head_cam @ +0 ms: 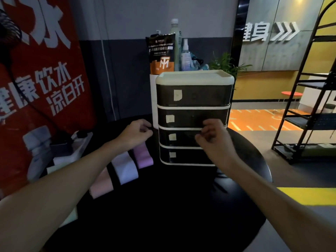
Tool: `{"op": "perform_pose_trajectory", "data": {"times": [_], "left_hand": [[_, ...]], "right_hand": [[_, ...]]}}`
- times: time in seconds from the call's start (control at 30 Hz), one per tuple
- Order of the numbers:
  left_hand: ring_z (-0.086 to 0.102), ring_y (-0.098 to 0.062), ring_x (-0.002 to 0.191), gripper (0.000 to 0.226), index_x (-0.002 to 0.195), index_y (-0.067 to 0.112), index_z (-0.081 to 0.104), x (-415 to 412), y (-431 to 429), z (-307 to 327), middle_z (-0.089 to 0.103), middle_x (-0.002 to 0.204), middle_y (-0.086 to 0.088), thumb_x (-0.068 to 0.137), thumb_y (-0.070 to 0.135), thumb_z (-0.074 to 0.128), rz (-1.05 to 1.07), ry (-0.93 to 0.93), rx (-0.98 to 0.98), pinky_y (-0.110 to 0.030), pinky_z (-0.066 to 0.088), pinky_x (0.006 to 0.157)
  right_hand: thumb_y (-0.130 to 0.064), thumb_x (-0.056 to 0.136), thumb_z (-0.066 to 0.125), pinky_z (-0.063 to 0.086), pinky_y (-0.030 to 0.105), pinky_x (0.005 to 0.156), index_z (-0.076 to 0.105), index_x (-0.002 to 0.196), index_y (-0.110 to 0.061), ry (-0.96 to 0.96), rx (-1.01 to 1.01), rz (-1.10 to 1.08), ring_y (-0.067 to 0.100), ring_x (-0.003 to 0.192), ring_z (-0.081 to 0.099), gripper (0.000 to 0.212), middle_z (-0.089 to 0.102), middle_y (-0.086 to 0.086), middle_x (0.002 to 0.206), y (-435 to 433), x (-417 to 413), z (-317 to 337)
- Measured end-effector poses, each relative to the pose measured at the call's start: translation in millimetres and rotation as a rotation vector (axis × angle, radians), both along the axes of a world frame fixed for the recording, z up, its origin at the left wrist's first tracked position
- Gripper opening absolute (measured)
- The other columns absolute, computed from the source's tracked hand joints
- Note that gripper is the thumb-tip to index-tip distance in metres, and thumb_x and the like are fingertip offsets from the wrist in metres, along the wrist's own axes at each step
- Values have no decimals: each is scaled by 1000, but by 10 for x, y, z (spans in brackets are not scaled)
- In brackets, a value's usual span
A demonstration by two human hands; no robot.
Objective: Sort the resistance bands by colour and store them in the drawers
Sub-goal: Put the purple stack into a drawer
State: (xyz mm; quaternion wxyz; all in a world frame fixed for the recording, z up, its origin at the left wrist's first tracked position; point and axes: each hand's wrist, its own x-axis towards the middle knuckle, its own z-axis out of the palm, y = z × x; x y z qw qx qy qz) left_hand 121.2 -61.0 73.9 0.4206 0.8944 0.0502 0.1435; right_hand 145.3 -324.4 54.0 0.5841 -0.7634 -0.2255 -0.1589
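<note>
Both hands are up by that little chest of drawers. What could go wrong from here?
In this dim light the purple band, the pale lilac band and the pink band look alike, so one could land in the wrong drawer. The drawer unit looks light; tugging a shut drawer might slide or tip it.

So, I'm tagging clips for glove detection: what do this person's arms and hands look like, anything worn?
The left forearm and right forearm are bare, no sleeves in view. The left hand and right hand wear no gloves; neither wrist shows a watch or bracelet. Rings are too blurred to tell.
</note>
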Motion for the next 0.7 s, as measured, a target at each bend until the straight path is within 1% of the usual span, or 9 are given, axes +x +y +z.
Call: {"op": "perform_pose_trajectory", "data": {"times": [0.1,0.2,0.3,0.33,0.4,0.47,0.53,0.63,0.7], "left_hand": [[65,-21,107,13,103,21,64,16,245,-39,68,105,-1,91,17,69,-51,94,168,-34,51,99],[59,-17,116,27,119,13,64,55,419,-59,64,119,-1,93,21,67,-98,172,370,-31,46,102],[54,-17,122,41,131,9,58,155,586,-98,59,130,-4,94,25,66,-106,261,511,-31,44,105],[54,-18,122,43,133,10,57,204,640,-119,58,132,-4,94,27,66,-105,285,535,-31,44,105],[53,-18,123,44,134,11,57,307,731,-151,57,135,-5,94,28,66,-103,309,573,-29,43,104],[52,-19,125,45,135,13,56,419,811,-177,55,138,-5,94,28,66,-108,330,600,-28,42,104],[51,-19,126,48,138,15,53,539,886,-212,53,140,-5,94,30,65,-114,371,618,-27,42,103],[56,-16,112,45,132,16,56,689,962,-262,58,130,0,95,40,64,-108,429,632,-24,44,92],[57,-11,87,30,102,16,61,780,982,-310,62,103,2,94,45,63,-106,457,642,-22,43,73]], "right_hand": [[-8,86,69,48,15,70,56,107,-23,5,-110,97,6,78,60,29,61,-4,93,284,-165,-187],[-10,88,65,46,21,72,62,106,-17,-98,-309,167,10,75,56,19,58,-8,89,588,-253,-417],[-18,92,61,44,23,79,56,124,-20,-93,-437,245,5,85,50,32,46,-17,96,852,-289,-569],[-20,93,59,44,25,82,51,130,-22,-86,-466,268,5,91,49,37,46,-16,102,922,-293,-601],[-25,95,57,45,29,94,40,141,-25,-71,-525,312,7,111,48,49,48,-10,127,1022,-302,-676],[-29,97,52,36,29,107,27,150,-25,-103,-614,332,12,127,40,60,39,-7,147,1080,-293,-766],[-32,98,47,26,25,107,14,155,-23,-153,-697,329,13,131,34,66,35,-6,152,1104,-265,-838],[-31,97,46,24,27,108,5,155,-24,-148,-705,306,13,127,36,72,41,-5,148,1126,-221,-904],[-32,95,47,26,32,111,4,154,-25,-145,-704,293,13,126,38,73,45,-4,144,1142,-187,-949]]}}
